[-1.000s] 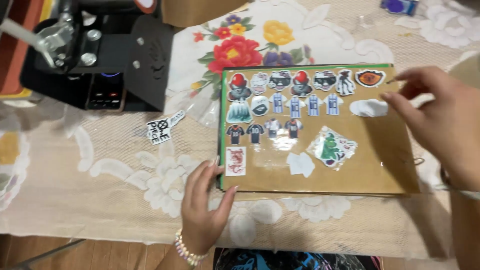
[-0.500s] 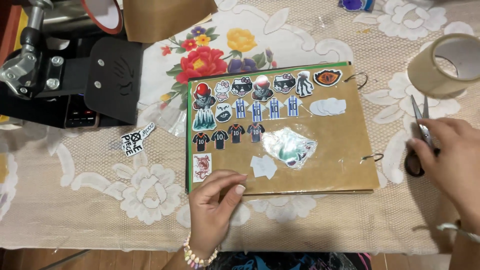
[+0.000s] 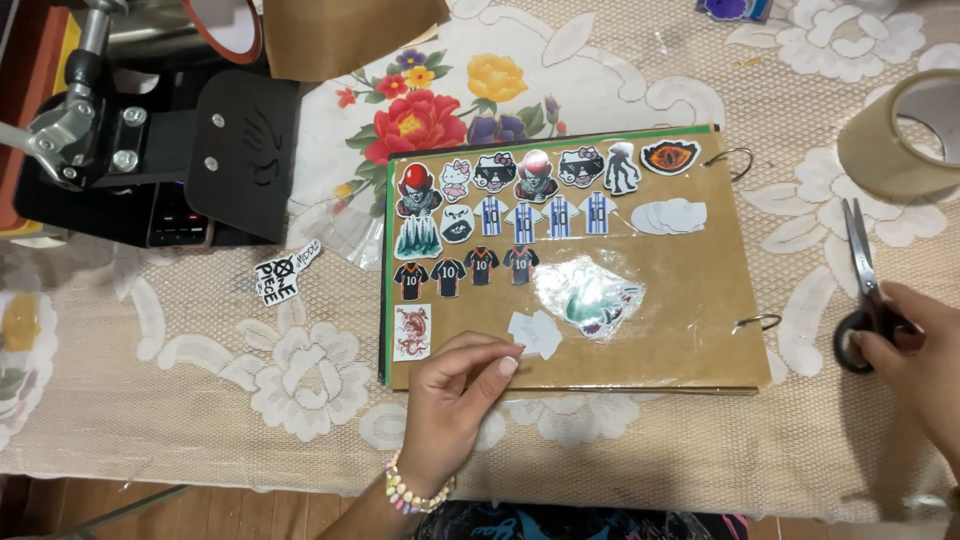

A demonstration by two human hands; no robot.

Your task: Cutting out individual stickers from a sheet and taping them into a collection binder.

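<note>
Closer now, right hand (image 3: pixel 915 350) grips scissors (image 3: pixel 865 290); left hand (image 3: pixel 455 395) presses board (image 3: pixel 690 290)

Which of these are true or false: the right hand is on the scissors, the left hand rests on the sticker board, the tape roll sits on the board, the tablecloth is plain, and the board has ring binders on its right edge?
1. The right hand is on the scissors. True: its fingers are at the black handles.
2. The left hand rests on the brown sticker board. True, at its lower edge.
3. The tape roll sits on the board. False: it stands on the tablecloth, right of the board.
4. The tablecloth is plain. False: it is lace with a flower print.
5. The board has metal rings on its right edge. True.
</note>
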